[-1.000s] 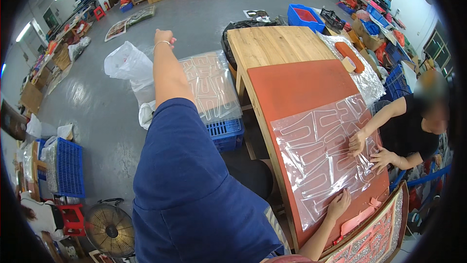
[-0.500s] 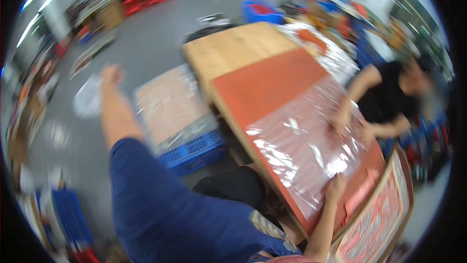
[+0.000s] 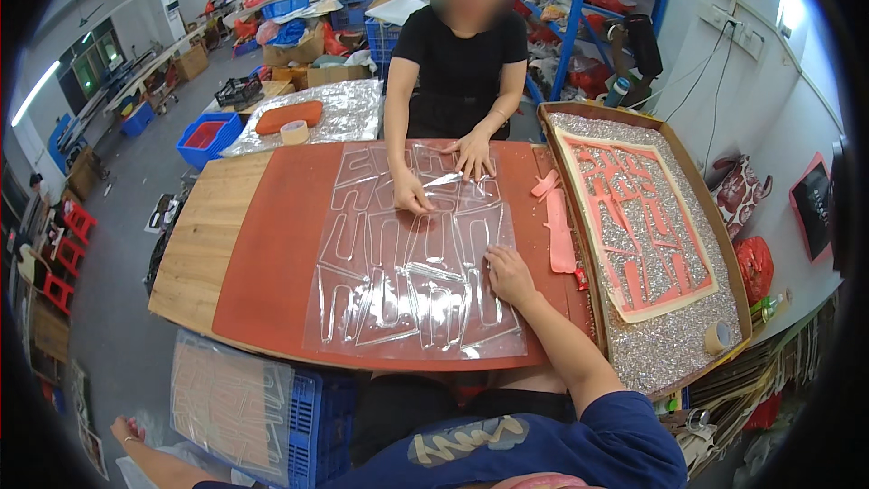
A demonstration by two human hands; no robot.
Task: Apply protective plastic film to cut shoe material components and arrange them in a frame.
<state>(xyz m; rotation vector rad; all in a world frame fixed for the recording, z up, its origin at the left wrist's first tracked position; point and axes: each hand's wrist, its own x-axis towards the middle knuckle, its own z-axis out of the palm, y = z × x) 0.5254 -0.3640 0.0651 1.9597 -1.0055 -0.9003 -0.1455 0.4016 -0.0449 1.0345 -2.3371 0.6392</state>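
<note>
Because the clear plastic sheet with looped outlines [image 3: 407,263] lies loose and flat on the red-brown rectangular mat [image 3: 262,245], your bare right hand [image 3: 511,274] — fingers loosely extended, pinching nothing — seems to steady its right edge near the co-worker's hands [image 3: 473,156]. Its long axis appears to run from you toward them. Your bare left hand [image 3: 127,428] reaches out left of the flat clear-and-pinkish sheets [image 3: 226,403] — I cannot tell its grip.
</note>
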